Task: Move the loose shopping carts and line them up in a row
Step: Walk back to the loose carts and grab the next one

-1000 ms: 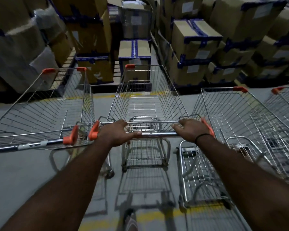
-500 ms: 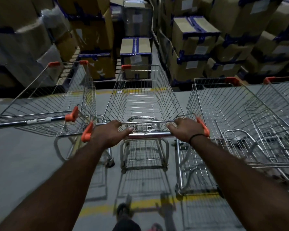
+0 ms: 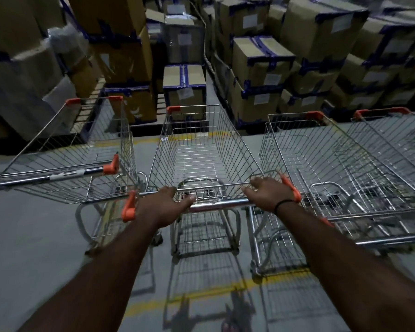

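Both hands are on the chrome handle bar [image 3: 219,205] of the middle cart [image 3: 201,149]. The left hand [image 3: 164,204] wraps the bar near its orange left end cap [image 3: 127,209], fingers curled over the top and the thumb lying along the bar. The right hand [image 3: 266,193] grips the other end just inside the right orange cap [image 3: 292,192], fingers curled over the bar; a black band [image 3: 285,204] circles that wrist.

The middle cart stands upright on the grey floor [image 3: 34,248], its empty wire basket pointing away from the person toward the stacked boxes. It sits between two yellow floor lines — the near line [image 3: 197,295] crosses under the arms, and the far one runs along the foot of the stacks.

The left cart [image 3: 65,164] stands just beside it, slightly further forward and angled a little, its own handle [image 3: 58,174] reaching toward the floor's left edge. The right cart [image 3: 326,164] is close on the other side, its rim very near the right hand; whether the two baskets touch I cannot tell. A fourth cart [image 3: 398,140] stands beyond that, toward the right edge of the floor.

Cardboard boxes [image 3: 261,68] bound with blue tape are piled high along the far side of the floor, with a narrow aisle between the stacks.
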Action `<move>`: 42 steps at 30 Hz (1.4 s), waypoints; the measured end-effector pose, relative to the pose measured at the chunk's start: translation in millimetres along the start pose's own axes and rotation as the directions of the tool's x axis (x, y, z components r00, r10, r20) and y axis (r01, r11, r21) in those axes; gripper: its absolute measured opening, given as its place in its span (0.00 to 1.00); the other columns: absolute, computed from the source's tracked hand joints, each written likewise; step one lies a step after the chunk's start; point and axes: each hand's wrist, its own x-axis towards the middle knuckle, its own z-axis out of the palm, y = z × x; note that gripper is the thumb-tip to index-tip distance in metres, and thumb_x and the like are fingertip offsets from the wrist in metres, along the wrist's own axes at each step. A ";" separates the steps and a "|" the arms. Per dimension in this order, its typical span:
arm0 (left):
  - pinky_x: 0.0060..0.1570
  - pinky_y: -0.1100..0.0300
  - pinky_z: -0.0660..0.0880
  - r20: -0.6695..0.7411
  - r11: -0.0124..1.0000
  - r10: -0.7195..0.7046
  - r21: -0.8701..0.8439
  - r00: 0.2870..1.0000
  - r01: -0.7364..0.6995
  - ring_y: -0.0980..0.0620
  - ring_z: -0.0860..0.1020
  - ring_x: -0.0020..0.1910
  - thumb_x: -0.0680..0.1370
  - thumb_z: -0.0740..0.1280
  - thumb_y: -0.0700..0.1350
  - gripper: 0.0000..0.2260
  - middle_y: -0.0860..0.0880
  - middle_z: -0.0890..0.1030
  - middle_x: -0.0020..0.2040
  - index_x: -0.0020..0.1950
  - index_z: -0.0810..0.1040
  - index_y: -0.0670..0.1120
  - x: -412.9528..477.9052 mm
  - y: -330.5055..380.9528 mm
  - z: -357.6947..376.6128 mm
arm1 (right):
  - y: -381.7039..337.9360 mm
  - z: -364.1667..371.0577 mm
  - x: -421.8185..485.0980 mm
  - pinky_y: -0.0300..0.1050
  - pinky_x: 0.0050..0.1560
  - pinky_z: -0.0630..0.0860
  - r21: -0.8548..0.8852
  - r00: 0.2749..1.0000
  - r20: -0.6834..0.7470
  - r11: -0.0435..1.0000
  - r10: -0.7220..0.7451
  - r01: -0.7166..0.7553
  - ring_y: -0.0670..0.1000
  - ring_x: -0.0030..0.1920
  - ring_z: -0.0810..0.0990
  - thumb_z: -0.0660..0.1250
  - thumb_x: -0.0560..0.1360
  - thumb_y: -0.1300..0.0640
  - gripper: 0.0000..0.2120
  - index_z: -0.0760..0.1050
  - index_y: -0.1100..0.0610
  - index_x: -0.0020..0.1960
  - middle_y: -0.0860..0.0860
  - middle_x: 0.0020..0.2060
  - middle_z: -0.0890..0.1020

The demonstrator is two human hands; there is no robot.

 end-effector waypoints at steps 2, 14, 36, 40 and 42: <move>0.68 0.43 0.67 -0.013 1.000 0.016 0.011 1.000 -0.016 0.41 0.71 0.73 0.70 0.42 0.82 0.49 0.47 0.68 0.78 0.79 0.65 0.52 -8.6 -2.4 1.9 | -0.3 1.9 -7.5 0.54 0.73 0.57 -0.017 1.000 -0.006 1.000 0.005 -0.005 0.50 0.71 0.72 0.48 0.76 0.26 0.37 0.71 0.47 0.74 0.49 0.72 0.75; 0.62 0.46 0.71 -0.047 0.998 0.045 0.041 0.998 -0.043 0.41 0.75 0.68 0.71 0.43 0.81 0.45 0.47 0.74 0.73 0.73 0.71 0.51 -53.1 -19.7 18.7 | -16.9 6.4 -63.8 0.51 0.74 0.56 -0.047 1.000 -0.005 0.999 -0.019 0.018 0.50 0.74 0.69 0.52 0.81 0.33 0.30 0.70 0.48 0.75 0.49 0.75 0.71; 0.64 0.43 0.71 -0.051 0.997 0.062 0.052 0.997 -0.060 0.41 0.73 0.71 0.69 0.39 0.81 0.48 0.48 0.70 0.76 0.79 0.63 0.54 -99.0 -28.7 35.8 | -17.3 29.1 -104.0 0.57 0.73 0.58 -0.010 0.998 0.005 0.998 0.061 -0.061 0.50 0.71 0.73 0.46 0.72 0.23 0.40 0.70 0.45 0.73 0.47 0.72 0.75; 0.64 0.44 0.72 -0.058 0.997 0.072 0.035 0.996 -0.070 0.42 0.74 0.71 0.70 0.39 0.81 0.48 0.47 0.70 0.76 0.79 0.62 0.54 -102.0 -30.3 38.9 | -20.9 23.9 -114.3 0.56 0.70 0.64 0.012 1.000 0.000 1.000 0.027 -0.027 0.52 0.70 0.73 0.51 0.76 0.27 0.35 0.71 0.48 0.73 0.49 0.71 0.75; 0.64 0.44 0.72 -0.058 0.997 0.071 0.038 0.996 -0.069 0.42 0.74 0.70 0.69 0.39 0.82 0.49 0.47 0.70 0.76 0.79 0.62 0.54 -102.7 -31.3 39.2 | -21.6 23.7 -116.9 0.55 0.68 0.66 0.012 1.000 -0.001 1.000 0.023 -0.023 0.52 0.69 0.74 0.51 0.77 0.28 0.34 0.72 0.48 0.73 0.50 0.71 0.76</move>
